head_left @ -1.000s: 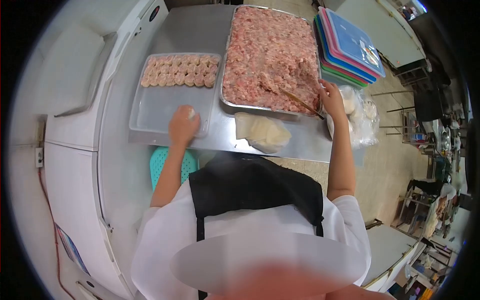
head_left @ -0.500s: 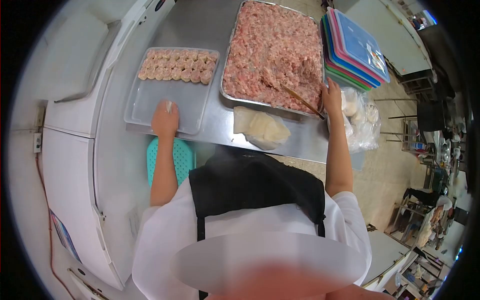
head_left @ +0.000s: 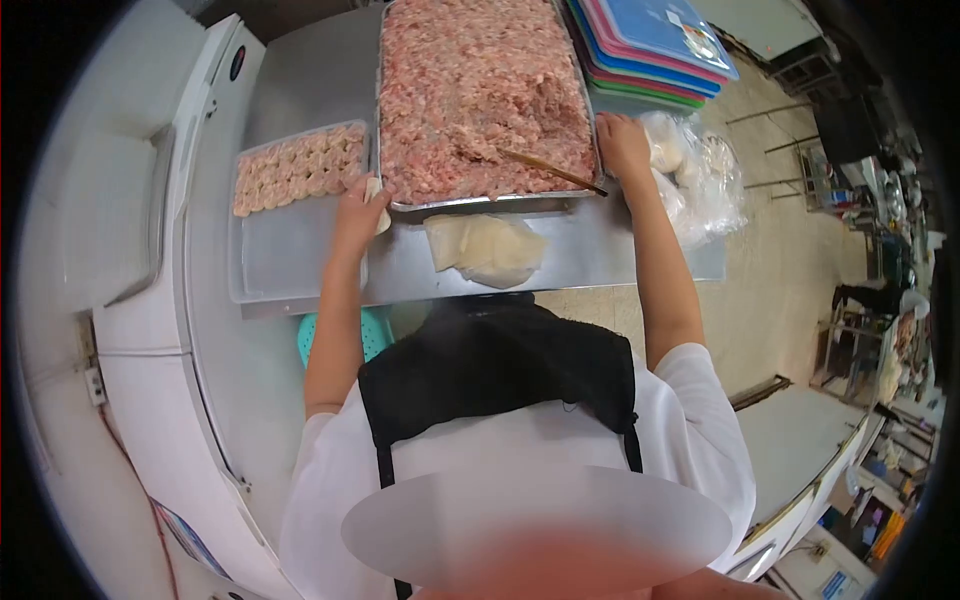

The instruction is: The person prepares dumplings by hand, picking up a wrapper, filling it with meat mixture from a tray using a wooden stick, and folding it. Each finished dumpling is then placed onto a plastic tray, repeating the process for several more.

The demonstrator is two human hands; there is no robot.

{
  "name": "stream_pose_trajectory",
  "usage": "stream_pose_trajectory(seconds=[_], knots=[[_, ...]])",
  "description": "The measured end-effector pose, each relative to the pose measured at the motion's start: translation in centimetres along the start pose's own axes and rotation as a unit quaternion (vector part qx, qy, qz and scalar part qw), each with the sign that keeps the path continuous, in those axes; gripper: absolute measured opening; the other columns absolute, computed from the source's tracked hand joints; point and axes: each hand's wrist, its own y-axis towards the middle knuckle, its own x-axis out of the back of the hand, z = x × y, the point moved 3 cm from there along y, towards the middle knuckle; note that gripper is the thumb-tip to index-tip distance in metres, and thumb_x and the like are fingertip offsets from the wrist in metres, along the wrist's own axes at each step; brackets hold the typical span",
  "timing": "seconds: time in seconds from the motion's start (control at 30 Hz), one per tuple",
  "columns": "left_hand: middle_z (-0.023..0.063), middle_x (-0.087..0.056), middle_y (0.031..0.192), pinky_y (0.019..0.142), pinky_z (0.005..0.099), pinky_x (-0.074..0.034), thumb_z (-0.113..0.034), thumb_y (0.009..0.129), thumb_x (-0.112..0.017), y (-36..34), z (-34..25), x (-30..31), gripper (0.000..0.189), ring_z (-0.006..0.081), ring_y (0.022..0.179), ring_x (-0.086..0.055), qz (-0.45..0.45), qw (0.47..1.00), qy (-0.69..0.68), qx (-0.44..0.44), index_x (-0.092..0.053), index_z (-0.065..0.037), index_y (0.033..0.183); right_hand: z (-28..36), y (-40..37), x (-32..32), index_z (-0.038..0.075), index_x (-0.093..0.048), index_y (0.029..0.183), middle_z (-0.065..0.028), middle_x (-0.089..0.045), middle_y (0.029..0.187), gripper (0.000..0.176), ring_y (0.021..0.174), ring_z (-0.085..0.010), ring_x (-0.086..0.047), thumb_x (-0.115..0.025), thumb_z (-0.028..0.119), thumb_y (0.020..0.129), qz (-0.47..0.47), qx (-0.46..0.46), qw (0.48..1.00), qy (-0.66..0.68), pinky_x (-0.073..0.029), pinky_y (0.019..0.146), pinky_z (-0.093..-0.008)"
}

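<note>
My left hand (head_left: 358, 215) is closed round a pale round dough wrapper (head_left: 379, 208), at the front left corner of a big metal tray (head_left: 480, 203) heaped with ground meat (head_left: 470, 90). My right hand (head_left: 622, 146) rests against the tray's right side, fingers bent at the rim; whether they grip it cannot be made out. A flat wooden stick (head_left: 550, 170) lies on the meat near the front right corner. Close in front of the tray sits a stack of pale wrappers (head_left: 490, 248). On the left, a translucent plastic tray (head_left: 285, 265) holds rows of meat-topped dumplings (head_left: 300, 168).
Coloured plastic lids or trays (head_left: 655, 45) are piled at the back right. Clear bags with pale round contents (head_left: 695, 180) lie right of my right hand. A turquoise perforated basket (head_left: 375, 335) sits below the table edge. A white fridge (head_left: 160, 260) stands left.
My left hand has moved from over the plastic tray to the metal tray's front left corner. My right hand stays at the metal tray's right side. The camera view has turned and shifted.
</note>
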Motion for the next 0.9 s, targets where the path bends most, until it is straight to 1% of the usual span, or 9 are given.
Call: stream_pose_trajectory(seconds=[0.07, 0.1, 0.17, 0.3, 0.37, 0.47, 0.5, 0.7, 0.9], knots=[[0.0085, -0.067, 0.099, 0.074, 0.0304, -0.048, -0.02, 0.084, -0.065, 0.5, 0.6, -0.7, 0.044, 0.014, 0.084, -0.061, 0.0, 1.0, -0.018, -0.014, -0.058, 0.001, 0.122, 2.2, -0.1, 0.4, 0.005, -0.063, 0.097, -0.0216, -0.066, 0.088, 0.034, 0.087, -0.04, -0.061, -0.045, 0.033, 0.095, 0.092, -0.062, 0.994, 0.001, -0.047, 0.076, -0.0496], [0.0088, -0.067, 0.1, 0.075, 0.0301, -0.048, -0.018, 0.083, -0.065, 0.7, 0.7, -1.0, 0.045, 0.0137, 0.085, -0.061, -0.009, 0.998, -0.055, -0.006, -0.057, 0.001, 0.123, 2.4, -0.3, 0.0, 0.007, -0.061, 0.091, -0.0221, -0.065, 0.085, 0.035, 0.082, -0.0415, -0.062, -0.043, 0.036, 0.095, 0.066, -0.069, 0.995, 0.01, -0.048, 0.07, -0.051], [0.0096, -0.067, 0.103, 0.077, 0.0295, -0.048, -0.013, 0.083, -0.063, 1.0, 1.0, -1.5, 0.046, 0.013, 0.088, -0.061, -0.028, 0.991, -0.129, 0.012, -0.056, 0.001, 0.126, 2.0, -0.2, -0.1, 0.007, -0.061, 0.093, -0.022, -0.065, 0.086, 0.035, 0.083, -0.041, -0.062, -0.043, 0.036, 0.095, 0.077, -0.079, 0.993, 0.032, -0.048, 0.072, -0.0509], [0.0124, -0.067, 0.107, 0.083, 0.03, -0.047, -0.012, 0.082, -0.062, 2.7, 1.4, 0.0, 0.047, 0.017, 0.094, -0.062, -0.007, 1.0, -0.016, -0.006, -0.056, 0.0, 0.127, 2.5, -0.5, -0.2, 0.007, -0.06, 0.096, -0.023, -0.065, 0.089, 0.035, 0.086, -0.0417, -0.062, -0.042, 0.036, 0.095, 0.074, -0.113, 0.989, 0.063, -0.047, 0.075, -0.0516], [0.0144, -0.067, 0.11, 0.086, 0.0308, -0.047, -0.011, 0.081, -0.062, 4.1, 1.6, 1.0, 0.046, 0.0196, 0.098, -0.062, -0.007, 0.998, 0.064, -0.027, -0.057, 0.0, 0.126, 2.6, -1.6, -1.3, 0.006, -0.061, 0.097, -0.0239, -0.065, 0.09, 0.035, 0.087, -0.0426, -0.062, -0.042, 0.036, 0.095, 0.026, -0.13, 0.986, 0.1, -0.046, 0.075, -0.0518], [0.0172, -0.065, 0.114, 0.09, 0.0322, -0.046, -0.011, 0.082, -0.062, 4.0, -0.4, 2.0, 0.042, 0.0243, 0.103, -0.062, -0.037, 0.994, 0.077, -0.066, -0.06, -0.001, 0.123, 3.4, -3.1, -0.7, 0.004, -0.061, 0.101, -0.0264, -0.064, 0.092, 0.035, 0.089, -0.0444, -0.061, -0.045, 0.035, 0.094, -0.015, -0.144, 0.976, 0.162, -0.046, 0.077, -0.0512], [0.0188, -0.064, 0.117, 0.091, 0.0327, -0.045, -0.011, 0.083, -0.061, 3.5, -1.2, 1.9, 0.042, 0.0249, 0.105, -0.062, -0.032, 0.997, 0.051, -0.038, -0.059, -0.001, 0.124, 3.4, -3.1, -0.7, 0.003, -0.062, 0.102, -0.0268, -0.064, 0.092, 0.036, 0.089, -0.0445, -0.061, -0.046, 0.034, 0.094, -0.027, -0.143, 0.973, 0.179, -0.047, 0.077, -0.0508], [0.0181, -0.065, 0.113, 0.09, 0.0318, -0.046, -0.012, 0.086, -0.059, 1.8, 0.7, 0.0, 0.039, 0.0226, 0.104, -0.062, -0.071, 0.991, 0.061, -0.094, -0.059, -0.001, 0.124, 2.3, -1.5, -1.8, 0.004, -0.065, 0.106, -0.0274, -0.064, 0.094, 0.038, 0.091, -0.0453, -0.06, -0.05, 0.035, 0.093, -0.063, -0.133, 0.971, 0.191, -0.047, 0.078, -0.0488], [0.0168, -0.068, 0.103, 0.084, 0.0324, -0.047, -0.013, 0.086, -0.059, -0.3, -2.1, -0.6, 0.038, 0.0226, 0.095, -0.064, -0.047, 0.998, 0.04, -0.031, -0.059, 0.0, 0.123, 2.6, -1.2, -0.8, 0.005, -0.063, 0.109, -0.0259, -0.064, 0.098, 0.039, 0.093, -0.0448, -0.059, -0.046, 0.037, 0.094, -0.006, -0.124, 0.979, 0.162, -0.046, 0.079, -0.0486]])
